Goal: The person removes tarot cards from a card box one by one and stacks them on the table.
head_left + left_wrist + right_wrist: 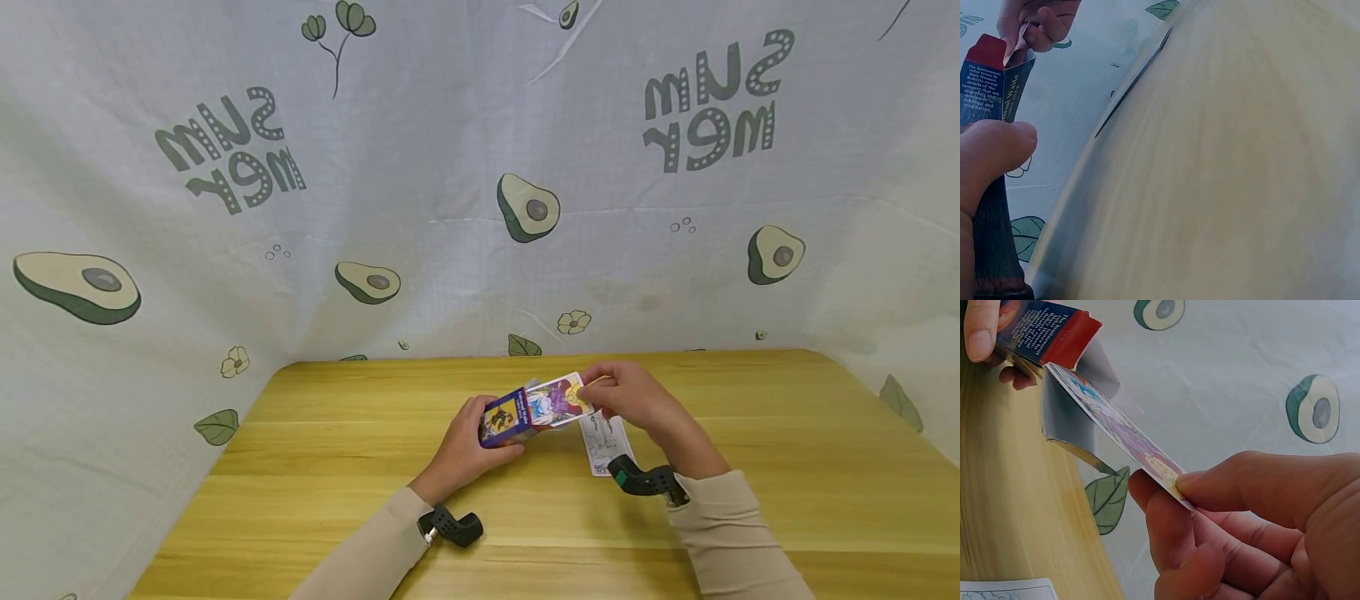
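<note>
**Two hands hold a boxed card deck, with a picture card partway out**

A small, dark blue card box [501, 419] with a yellow picture panel is held up over the desk [337, 467], near the middle of the scene and slightly tilted. Its end towards the right is open, showing red edges and pale flaps. From that opening a colourful card [555, 402], with purple, red, blue and yellow artwork in a white border, sticks well out; whether it is one card or a thin stack is unclear.

The left hand [468, 442] grasps the box by its closed end, thumb along the near side and fingers around the far side. The right hand [630, 400] pinches the card's outer end between thumb and fingers.

Below the right hand, a pale printed card [605, 446] with line drawings lies flat on the desk, partly covered from view.

Both arms wear beige sleeves [738, 533], with a black wrist camera [459, 527] at each wrist. The desk has a yellowish wood grain. Behind it hangs a white cloth [435, 150] printed with avocados, leaves, flowers and the word "summer", reading backwards.
</note>
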The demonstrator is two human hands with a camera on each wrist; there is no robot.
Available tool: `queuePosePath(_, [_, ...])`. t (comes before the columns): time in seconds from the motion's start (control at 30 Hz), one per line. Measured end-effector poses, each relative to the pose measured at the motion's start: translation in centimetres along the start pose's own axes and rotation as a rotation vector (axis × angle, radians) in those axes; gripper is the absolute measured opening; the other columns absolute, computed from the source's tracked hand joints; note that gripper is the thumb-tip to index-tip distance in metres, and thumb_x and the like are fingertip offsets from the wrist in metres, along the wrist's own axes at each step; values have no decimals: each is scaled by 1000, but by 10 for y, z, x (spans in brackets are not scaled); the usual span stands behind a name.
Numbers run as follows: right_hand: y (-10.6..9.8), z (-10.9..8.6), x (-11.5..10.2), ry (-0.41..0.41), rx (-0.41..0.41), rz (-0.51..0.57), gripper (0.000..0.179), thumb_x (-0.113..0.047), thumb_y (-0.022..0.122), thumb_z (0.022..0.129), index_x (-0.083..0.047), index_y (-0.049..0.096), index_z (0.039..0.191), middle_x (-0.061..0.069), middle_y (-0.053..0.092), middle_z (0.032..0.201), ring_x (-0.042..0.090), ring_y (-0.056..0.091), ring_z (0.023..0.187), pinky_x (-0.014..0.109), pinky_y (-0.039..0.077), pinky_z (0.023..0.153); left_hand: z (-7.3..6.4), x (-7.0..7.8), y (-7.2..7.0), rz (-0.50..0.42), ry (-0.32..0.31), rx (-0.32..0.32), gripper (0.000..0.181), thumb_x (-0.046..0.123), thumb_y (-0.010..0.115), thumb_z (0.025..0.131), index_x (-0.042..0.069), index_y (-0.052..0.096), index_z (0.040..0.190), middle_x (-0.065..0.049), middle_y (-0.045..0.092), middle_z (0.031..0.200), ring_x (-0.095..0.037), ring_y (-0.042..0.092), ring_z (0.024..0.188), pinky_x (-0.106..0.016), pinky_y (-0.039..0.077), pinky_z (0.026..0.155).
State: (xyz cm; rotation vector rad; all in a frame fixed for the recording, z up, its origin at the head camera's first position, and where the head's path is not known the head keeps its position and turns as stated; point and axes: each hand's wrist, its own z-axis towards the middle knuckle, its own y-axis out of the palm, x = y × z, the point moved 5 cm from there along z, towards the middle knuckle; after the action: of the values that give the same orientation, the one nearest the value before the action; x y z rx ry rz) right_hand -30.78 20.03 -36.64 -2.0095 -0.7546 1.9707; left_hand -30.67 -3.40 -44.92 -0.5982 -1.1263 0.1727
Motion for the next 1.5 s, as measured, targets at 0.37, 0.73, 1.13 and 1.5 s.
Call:
queuePosePath(0.37, [-9, -5, 1, 12, 19, -13, 36, -18, 64, 91, 6, 56, 116, 7, 67, 86, 23, 55, 75, 33, 48, 66, -1, -1, 0, 0, -2, 0, 70, 42, 79, 78, 17, 45, 133, 3, 49, 116, -13, 50, 100, -27, 47, 85])
queuePosePath(0.73, [-15, -7, 0, -5, 26, -3, 34, -16, 61, 91, 7, 55, 115, 4, 65, 80, 21, 55, 74, 31, 45, 64, -2, -1, -1, -4, 2, -2, 70, 42, 79, 78, 17, 45, 134, 3, 48, 116, -13, 50, 101, -28, 47, 86])
queuePosePath(1.13, [-21, -13, 3, 18, 78, -11, 35, -18, 60, 92, 7, 54, 117, 8, 68, 89, 23, 55, 79, 32, 49, 66, -1, 0, 0, -8, 5, -12, 70, 41, 79, 78, 16, 45, 134, 2, 49, 118, -14, 51, 102, -28, 47, 88])
queuePosePath(1.5, [-27, -16, 4, 36, 129, 24, 35, -15, 54, 95, 7, 50, 121, 16, 66, 98, 26, 58, 77, 28, 52, 64, -2, 1, -1, -4, 8, -5, 70, 41, 79, 78, 16, 45, 134, 3, 49, 116, -13, 51, 101, -27, 47, 86])
